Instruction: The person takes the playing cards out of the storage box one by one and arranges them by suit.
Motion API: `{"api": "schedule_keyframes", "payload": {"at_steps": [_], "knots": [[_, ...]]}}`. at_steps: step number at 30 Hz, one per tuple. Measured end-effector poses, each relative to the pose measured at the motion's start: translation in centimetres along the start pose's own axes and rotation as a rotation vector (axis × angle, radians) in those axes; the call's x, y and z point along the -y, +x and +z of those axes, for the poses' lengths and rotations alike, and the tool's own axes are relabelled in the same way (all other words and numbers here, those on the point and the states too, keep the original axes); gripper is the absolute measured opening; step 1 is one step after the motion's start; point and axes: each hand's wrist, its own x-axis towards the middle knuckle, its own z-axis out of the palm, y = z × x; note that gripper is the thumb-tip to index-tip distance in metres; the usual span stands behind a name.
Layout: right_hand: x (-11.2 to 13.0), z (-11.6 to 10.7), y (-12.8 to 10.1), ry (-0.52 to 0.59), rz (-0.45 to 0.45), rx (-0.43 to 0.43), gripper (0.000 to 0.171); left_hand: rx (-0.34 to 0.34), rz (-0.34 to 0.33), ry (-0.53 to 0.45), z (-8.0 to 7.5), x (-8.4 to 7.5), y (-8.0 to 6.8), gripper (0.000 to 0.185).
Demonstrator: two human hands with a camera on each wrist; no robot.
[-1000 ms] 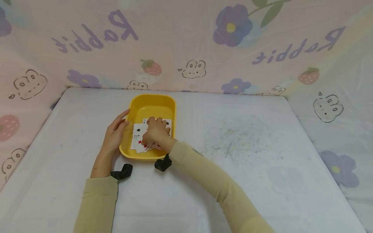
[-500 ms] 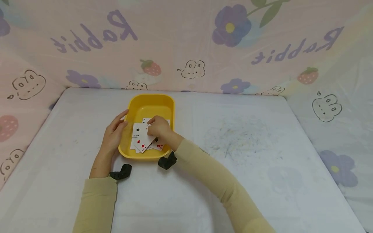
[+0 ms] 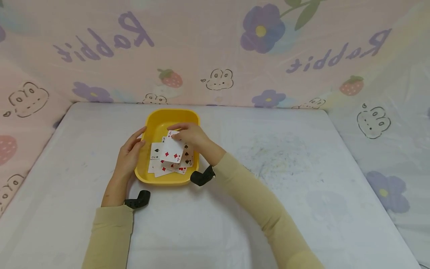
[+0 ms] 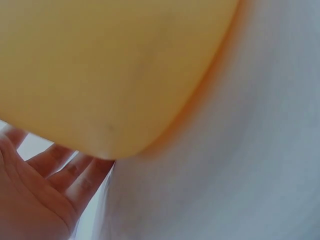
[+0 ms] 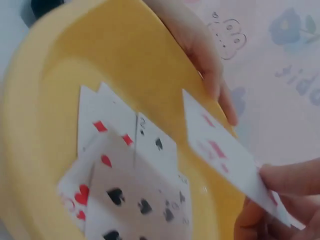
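My right hand (image 3: 195, 136) pinches a playing card (image 3: 173, 149) with red diamonds between thumb and fingers. In the right wrist view this card (image 5: 220, 150) is tilted, raised above the other cards. Beneath it, several face-up playing cards (image 5: 145, 200) overlap in a loose pile in a yellow plastic basin (image 3: 168, 181); spades, hearts and diamonds show, and a two of spades (image 3: 155, 150) lies at the left. My left hand (image 3: 129, 155) rests against the basin's left side, its fingers extended along the outer wall. The left wrist view shows those fingers (image 4: 85, 182) partly hidden behind the basin.
The basin stands on a white-covered table (image 3: 268, 209) with faint dark marks on its right part. A printed curtain (image 3: 188, 45) with flowers and rabbits rises behind and at both sides. Each wrist wears a black camera mount (image 3: 137, 200).
My right hand has lifted a diamond card off the pile and drawn it slightly up and to the right, uncovering spade and heart cards. My left hand has stayed at the basin's side.
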Motion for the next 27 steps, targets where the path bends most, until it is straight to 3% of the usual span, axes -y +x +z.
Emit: {"api": "schedule_keyframes", "payload": {"at_steps": [8,13,27], "knots": [[-0.5,-2.4,0.2,0.024,-0.035,-0.005,0.031,-0.012,-0.012,-0.001,0.1,0.1,0.0,0.044],[-0.9,-4.3,0.5,0.096,-0.042,-0.035,0.032,-0.009,-0.013,-0.005,0.1,0.0,-0.1,0.044],[-3.9,-9.2,2.3,0.211,0.026,-0.122,0.030,-0.009,-0.031,-0.010,0.1,-0.1,0.0,0.044]]}}
